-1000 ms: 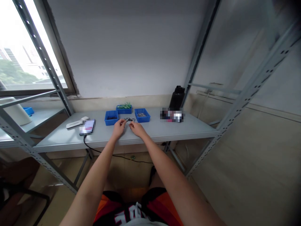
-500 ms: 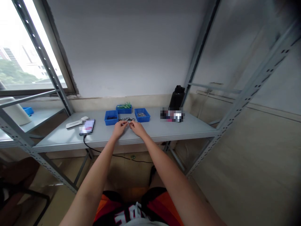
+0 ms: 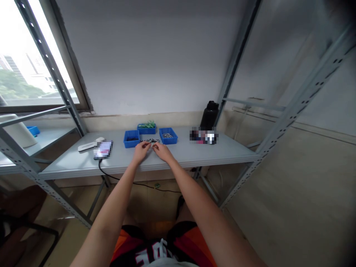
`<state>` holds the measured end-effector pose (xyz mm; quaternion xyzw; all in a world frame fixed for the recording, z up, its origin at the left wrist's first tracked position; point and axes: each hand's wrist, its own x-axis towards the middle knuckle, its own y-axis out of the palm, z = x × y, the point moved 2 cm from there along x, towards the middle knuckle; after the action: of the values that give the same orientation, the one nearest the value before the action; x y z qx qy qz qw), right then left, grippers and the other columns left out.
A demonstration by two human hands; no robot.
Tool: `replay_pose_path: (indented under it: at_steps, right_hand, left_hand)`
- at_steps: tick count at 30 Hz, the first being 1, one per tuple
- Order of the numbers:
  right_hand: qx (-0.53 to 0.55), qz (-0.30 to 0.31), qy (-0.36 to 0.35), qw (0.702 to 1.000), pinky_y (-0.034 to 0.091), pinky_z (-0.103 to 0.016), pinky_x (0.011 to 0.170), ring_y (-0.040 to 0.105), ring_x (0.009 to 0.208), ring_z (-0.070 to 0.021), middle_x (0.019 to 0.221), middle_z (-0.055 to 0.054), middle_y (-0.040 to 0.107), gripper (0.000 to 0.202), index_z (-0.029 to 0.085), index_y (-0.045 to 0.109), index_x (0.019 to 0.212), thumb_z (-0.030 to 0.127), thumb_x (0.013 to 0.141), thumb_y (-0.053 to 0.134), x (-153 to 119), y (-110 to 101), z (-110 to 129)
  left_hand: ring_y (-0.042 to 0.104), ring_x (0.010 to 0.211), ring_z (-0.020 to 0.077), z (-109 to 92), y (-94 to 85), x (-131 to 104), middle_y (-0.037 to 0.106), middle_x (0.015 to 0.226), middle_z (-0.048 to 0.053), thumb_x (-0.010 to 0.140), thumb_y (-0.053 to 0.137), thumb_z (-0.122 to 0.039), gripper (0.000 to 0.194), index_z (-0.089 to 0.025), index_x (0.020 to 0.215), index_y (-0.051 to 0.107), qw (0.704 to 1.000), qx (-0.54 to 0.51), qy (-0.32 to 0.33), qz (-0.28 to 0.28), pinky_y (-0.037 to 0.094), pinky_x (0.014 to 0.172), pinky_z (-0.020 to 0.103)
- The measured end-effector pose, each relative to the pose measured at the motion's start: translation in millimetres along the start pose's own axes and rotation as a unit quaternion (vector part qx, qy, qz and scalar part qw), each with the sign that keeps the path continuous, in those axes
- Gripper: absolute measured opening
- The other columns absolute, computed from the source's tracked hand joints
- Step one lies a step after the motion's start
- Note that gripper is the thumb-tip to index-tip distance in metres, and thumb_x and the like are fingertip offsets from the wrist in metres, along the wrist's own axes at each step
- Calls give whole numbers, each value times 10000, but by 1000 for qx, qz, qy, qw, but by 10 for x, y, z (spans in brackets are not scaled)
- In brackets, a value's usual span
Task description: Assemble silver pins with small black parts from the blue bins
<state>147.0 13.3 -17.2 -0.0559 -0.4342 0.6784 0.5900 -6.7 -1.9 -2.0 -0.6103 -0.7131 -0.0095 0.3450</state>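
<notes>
My left hand point(image 3: 141, 151) and my right hand point(image 3: 161, 151) meet over the front half of the grey shelf table point(image 3: 189, 155). Fingers of both are pinched close together, and whatever lies between the tips is too small to name. Just beyond them is a pile of small dark and silvery parts point(image 3: 151, 141), partly hidden by my fingers. Left of the pile sits a blue bin point(image 3: 131, 144) with dark pieces inside. On the right, another blue bin point(image 3: 170, 141) contains small shiny metal parts. Behind them stands a third blue bin point(image 3: 147, 131) with green strips point(image 3: 150, 124).
A black bottle point(image 3: 210, 114) stands at the back right behind a blurred item point(image 3: 203, 136). To the left lie a phone point(image 3: 103, 150) with a black cable point(image 3: 116, 178) and a white device point(image 3: 90, 145). Metal shelf posts point(image 3: 236, 55) rise at both sides.
My left hand has shifted very slightly and its fingers look a little raised. My right hand stays in nearly the same place. The bins and other objects have not moved.
</notes>
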Motion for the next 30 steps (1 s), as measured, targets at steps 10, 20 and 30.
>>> replay_pose_path:
  at_steps: [10,20,30]
  right_hand:
    - [65,-45,4,997,465,-285,778,646,812,-182,898,-42,710,218,218,626,1086,297,930,497,19,-4,-56]
    - [90,-51,33,994,469,-270,749,635,736,-166,772,-17,694,176,214,643,947,305,917,496,39,10,-109]
    - [95,-79,66,990,480,-267,743,638,723,-158,791,-24,705,175,211,631,978,283,931,479,58,-10,-154]
  left_hand:
    - [625,719,194,92,19,10,714,777,73,787,630,-338,196,-154,819,688,998,52,-13,32,437,695,291]
    - [641,747,206,77,12,18,728,805,82,812,605,-346,233,-149,854,722,998,52,-19,36,459,725,297]
    - [613,685,180,108,16,26,693,726,55,824,567,-289,189,-152,808,697,999,47,-16,22,462,697,283]
